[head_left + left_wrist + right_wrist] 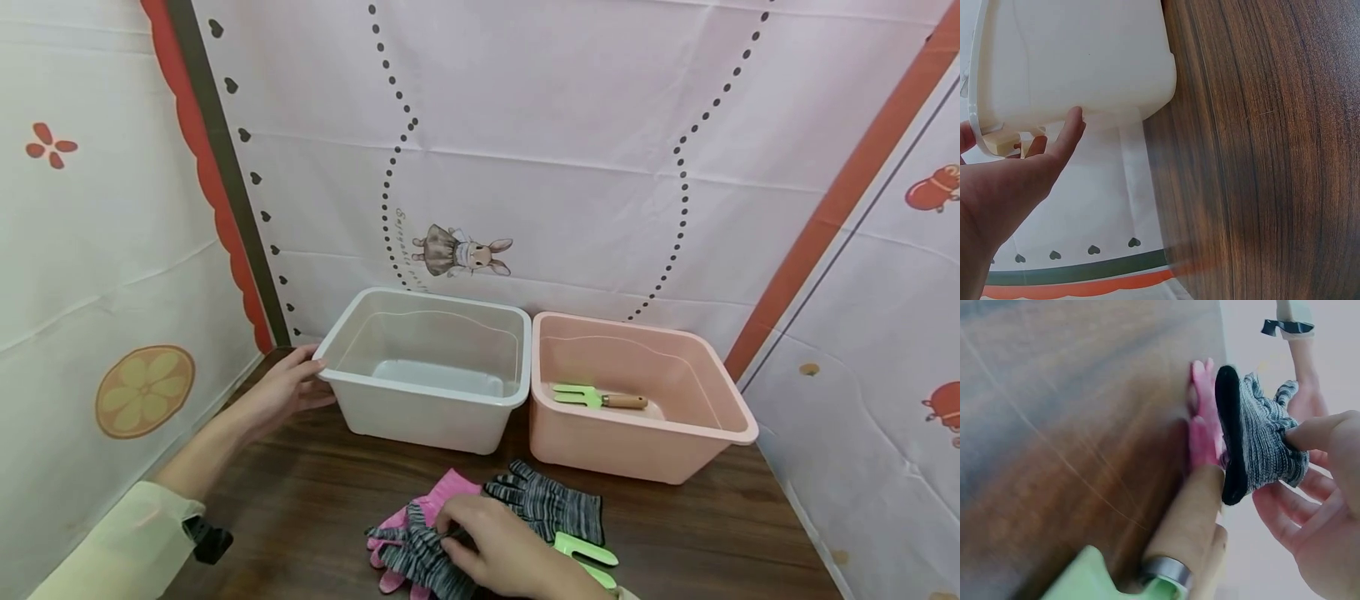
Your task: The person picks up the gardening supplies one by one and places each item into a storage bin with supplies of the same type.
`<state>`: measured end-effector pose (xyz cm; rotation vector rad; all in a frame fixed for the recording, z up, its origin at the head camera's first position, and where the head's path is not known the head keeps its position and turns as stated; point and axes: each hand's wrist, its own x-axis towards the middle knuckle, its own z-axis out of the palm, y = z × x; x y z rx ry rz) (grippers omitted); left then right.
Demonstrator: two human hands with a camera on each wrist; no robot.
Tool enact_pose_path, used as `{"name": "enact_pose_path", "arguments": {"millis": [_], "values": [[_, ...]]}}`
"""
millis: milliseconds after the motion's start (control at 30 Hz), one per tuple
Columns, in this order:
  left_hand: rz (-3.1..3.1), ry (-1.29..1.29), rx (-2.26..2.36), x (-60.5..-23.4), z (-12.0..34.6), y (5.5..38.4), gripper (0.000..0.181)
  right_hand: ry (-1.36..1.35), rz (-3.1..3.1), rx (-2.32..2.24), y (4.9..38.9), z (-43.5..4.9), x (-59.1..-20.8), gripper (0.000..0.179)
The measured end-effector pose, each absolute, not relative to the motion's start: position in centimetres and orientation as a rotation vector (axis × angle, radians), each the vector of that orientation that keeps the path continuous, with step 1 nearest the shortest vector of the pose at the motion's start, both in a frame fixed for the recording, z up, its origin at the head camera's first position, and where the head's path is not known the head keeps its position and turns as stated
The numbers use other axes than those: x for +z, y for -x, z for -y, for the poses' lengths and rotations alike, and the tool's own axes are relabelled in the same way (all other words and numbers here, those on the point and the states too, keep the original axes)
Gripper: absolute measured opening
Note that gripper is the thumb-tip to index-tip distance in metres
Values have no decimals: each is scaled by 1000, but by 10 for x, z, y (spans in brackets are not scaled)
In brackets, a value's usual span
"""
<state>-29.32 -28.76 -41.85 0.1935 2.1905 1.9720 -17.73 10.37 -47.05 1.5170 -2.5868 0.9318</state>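
Note:
My left hand (288, 385) grips the left end of a white plastic bin (420, 417), thumb at the rim and fingers below it. In the left wrist view, the fingers (1067, 139) reach under the rim beside the bin's wall. My right hand (502, 546) pinches a black-and-grey knit glove (1263, 440) between thumb and fingers. Behind that glove lies a pink glove (455, 492), partly covered. A second black-and-grey glove (562, 506) rests on the table just beyond the right hand. Under the right forearm shows a light-green tool head (585, 550), with a wooden handle (1188, 515) in the right wrist view.
Right beside the white bin stands a pink plastic bin (622, 446) with a green hand fork (592, 397) inside. Both bins stand at the back of the dark wooden table (300, 500), close to the printed cloth (547, 217) that encloses it on three sides.

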Motion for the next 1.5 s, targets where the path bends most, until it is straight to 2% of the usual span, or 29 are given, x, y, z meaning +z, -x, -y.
{"name": "enact_pose_path", "arguments": {"millis": [800,1067,1500], "values": [[-2209,-264,1959,-425,290,294,68,-1281,2579,1392,193,-128,-450,13],[-2208,-275,1940,-420,290,291,70,-1184,2684,1404,198,-137,-436,15],[-2181,-306,1947,-420,292,292,71,-1199,2634,1365,202,-143,-419,20]]}}
